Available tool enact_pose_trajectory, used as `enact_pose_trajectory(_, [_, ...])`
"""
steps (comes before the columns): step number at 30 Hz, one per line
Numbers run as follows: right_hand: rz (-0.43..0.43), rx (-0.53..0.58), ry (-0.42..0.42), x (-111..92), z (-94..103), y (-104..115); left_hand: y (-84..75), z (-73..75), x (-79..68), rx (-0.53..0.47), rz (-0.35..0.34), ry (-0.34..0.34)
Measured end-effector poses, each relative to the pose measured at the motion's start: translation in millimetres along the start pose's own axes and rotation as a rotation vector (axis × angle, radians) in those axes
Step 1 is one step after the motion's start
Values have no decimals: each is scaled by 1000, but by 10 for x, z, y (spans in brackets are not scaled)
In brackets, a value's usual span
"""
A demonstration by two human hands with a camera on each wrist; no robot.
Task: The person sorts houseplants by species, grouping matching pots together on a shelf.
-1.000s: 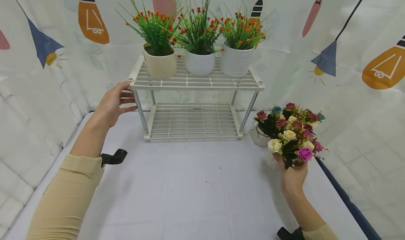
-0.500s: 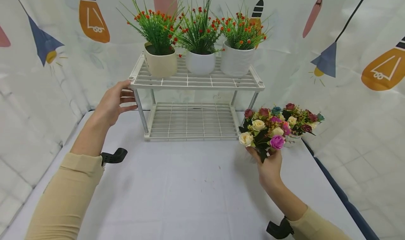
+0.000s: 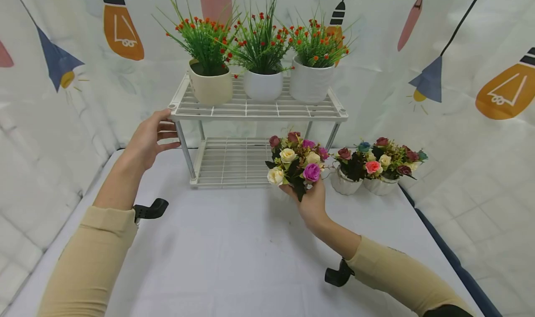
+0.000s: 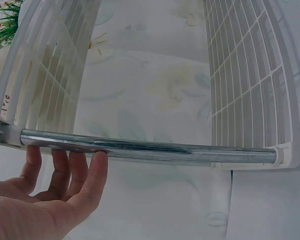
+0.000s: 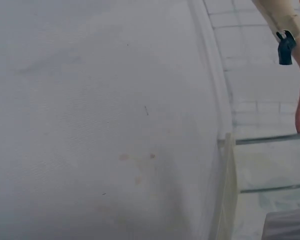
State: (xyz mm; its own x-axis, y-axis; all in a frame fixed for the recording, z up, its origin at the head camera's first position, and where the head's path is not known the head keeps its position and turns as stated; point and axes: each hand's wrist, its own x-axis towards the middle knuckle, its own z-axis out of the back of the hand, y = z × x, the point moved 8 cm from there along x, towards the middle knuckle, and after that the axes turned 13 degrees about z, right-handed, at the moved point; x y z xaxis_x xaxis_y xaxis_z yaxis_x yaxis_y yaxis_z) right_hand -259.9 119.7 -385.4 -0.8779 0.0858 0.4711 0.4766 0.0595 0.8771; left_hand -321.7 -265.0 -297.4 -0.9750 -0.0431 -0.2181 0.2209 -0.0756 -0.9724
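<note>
My left hand (image 3: 144, 140) is at the left front corner of a white two-tier wire rack (image 3: 259, 118). In the left wrist view its fingertips touch the metal post (image 4: 155, 150) from outside, without wrapping round it. My right hand (image 3: 311, 203) holds a pot of artificial roses (image 3: 298, 161), cream, purple and dark red, from below in front of the lower tier's right half. Blossoms and leaves hide most of that pot in the head view. A pale grey shape (image 5: 287, 225), perhaps the pot, shows at the lower right of the right wrist view.
On the top tier stand three potted grassy plants with small red-orange flowers: a cream pot (image 3: 211, 87), a white pot (image 3: 263, 84) and a larger white pot (image 3: 310, 82). Two more rose pots, one nearer (image 3: 347, 182) and one farther right (image 3: 381, 185), stand right of the rack.
My right hand has carried the rose pot leftward and slightly up, from beside the other rose pots to in front of the rack. My left hand has stayed at the rack's corner.
</note>
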Motion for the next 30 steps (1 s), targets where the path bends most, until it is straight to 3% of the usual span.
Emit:
enact_pose_trajectory(7, [43, -55, 25, 194, -416, -141, 9, -12, 2, 2, 2, -11])
enact_pose_trajectory(11, [9, -38, -12, 283, -605, -307, 10, -10, 9, 4, -1, -11])
enact_pose_trajectory(17, [31, -65, -57, 407, -836, -452, 10, 4, 27, -20, -1, 4])
enact_pose_trajectory(24, [39, 114, -96, 518, -1219, -642, 16, 22, 50, -3, -8, -3])
enact_pose_trajectory(30, [-31, 115, -98, 580, -1483, -795, 25, -8, 47, 12, 1, -3])
